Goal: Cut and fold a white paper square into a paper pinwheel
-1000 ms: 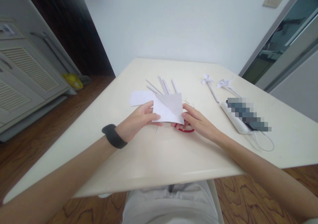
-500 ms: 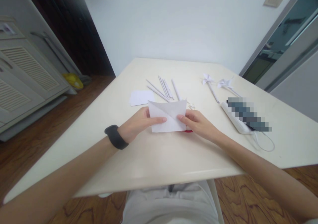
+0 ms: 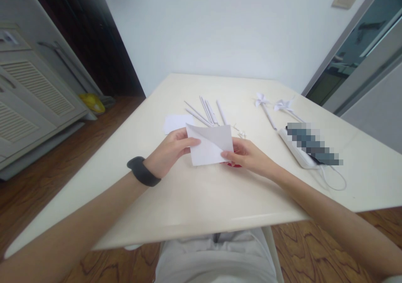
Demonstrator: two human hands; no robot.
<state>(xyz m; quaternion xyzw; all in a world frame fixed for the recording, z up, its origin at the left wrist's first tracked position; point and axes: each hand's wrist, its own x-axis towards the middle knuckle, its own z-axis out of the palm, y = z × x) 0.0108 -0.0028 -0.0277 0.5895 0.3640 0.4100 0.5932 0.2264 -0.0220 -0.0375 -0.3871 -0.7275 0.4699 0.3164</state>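
A white sheet of paper (image 3: pixel 210 145) with a diagonal crease is held up above the near part of the table. My left hand (image 3: pixel 172 151) pinches its left side, thumb on the face towards me. Its right side, near the lower corner, is gripped by my right hand (image 3: pixel 246 154). Something red (image 3: pixel 234 165) shows partly behind the paper and my right fingers; its kind is hidden. Beyond the left hand lies more white paper (image 3: pixel 176 123). Several rolled paper sticks (image 3: pixel 207 109) are spread on the table behind the held sheet.
Two paper pinwheels on sticks, one (image 3: pixel 261 100) left of the other (image 3: pixel 283 105), lie at the back right. A white box-like object (image 3: pixel 297 151) with a cable (image 3: pixel 334 189) carries a blurred dark item. Small white bits (image 3: pixel 241 135) lie beyond my right hand. The table (image 3: pixel 194 207) meets a wall behind.
The paper has shifted slightly left and tilted, its right side now higher. My left hand has moved a little left and up along with it.
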